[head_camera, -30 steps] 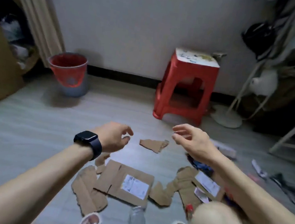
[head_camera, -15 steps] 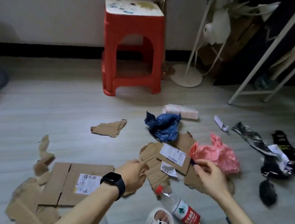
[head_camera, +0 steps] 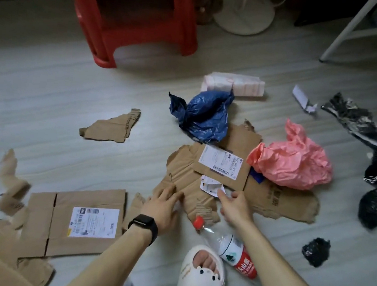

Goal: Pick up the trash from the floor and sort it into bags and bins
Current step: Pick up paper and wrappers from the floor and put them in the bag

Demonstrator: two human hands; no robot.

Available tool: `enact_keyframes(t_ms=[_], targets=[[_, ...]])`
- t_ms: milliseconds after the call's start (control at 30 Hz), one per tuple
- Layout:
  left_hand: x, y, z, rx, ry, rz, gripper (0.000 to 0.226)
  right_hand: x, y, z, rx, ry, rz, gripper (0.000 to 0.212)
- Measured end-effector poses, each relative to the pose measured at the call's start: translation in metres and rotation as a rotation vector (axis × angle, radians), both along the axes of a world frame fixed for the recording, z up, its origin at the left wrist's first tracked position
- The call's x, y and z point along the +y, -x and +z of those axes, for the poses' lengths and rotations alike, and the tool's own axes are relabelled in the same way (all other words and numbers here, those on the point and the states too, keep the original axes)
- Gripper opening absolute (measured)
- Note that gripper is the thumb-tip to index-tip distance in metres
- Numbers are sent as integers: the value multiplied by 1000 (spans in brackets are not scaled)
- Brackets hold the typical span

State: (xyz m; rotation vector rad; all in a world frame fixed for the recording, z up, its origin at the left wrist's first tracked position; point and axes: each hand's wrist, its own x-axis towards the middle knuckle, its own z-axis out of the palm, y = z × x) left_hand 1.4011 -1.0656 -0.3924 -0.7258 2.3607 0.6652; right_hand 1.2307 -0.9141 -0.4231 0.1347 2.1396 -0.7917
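Before the red plastic stool, the left hand presses flat-fingered on the torn brown cardboard sheet, probably steadying it; the right hand pinches its loose white paper slip, apparently to peel it off.

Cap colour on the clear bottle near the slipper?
Red screw cap on the clear plastic bottle; head view.

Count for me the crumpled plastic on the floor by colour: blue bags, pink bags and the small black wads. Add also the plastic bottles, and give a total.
Blue bag: 1
Pink bag: 1
Small black wads: 2
Plastic bottle: 1
Total: 5
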Motion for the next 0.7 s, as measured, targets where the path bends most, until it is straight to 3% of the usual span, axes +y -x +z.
enact_keyframes(t_ms=[100,167,300,400,500,600,700], targets=[[-8,8,4,77,-10,45,48,-10,-3,-1,-4,53,-137,32],[-18,21,13,109,-138,230,47,-12,-7,8,-2,112,-134,12],[-37,41,26,206,-471,675,56,-6,-23,34,-27,254,-91,10],[-41,42,40,137,-731,693,42,-2,-33,53,-58,350,-27,9],[-36,34,42,109,-735,581,19,-7,-39,64,-3,354,15,12],[-31,26,40,170,-702,608,14,-18,-37,61,37,313,89,14],[-42,16,41,250,-442,641,14,-49,-21,56,161,342,93,9]])
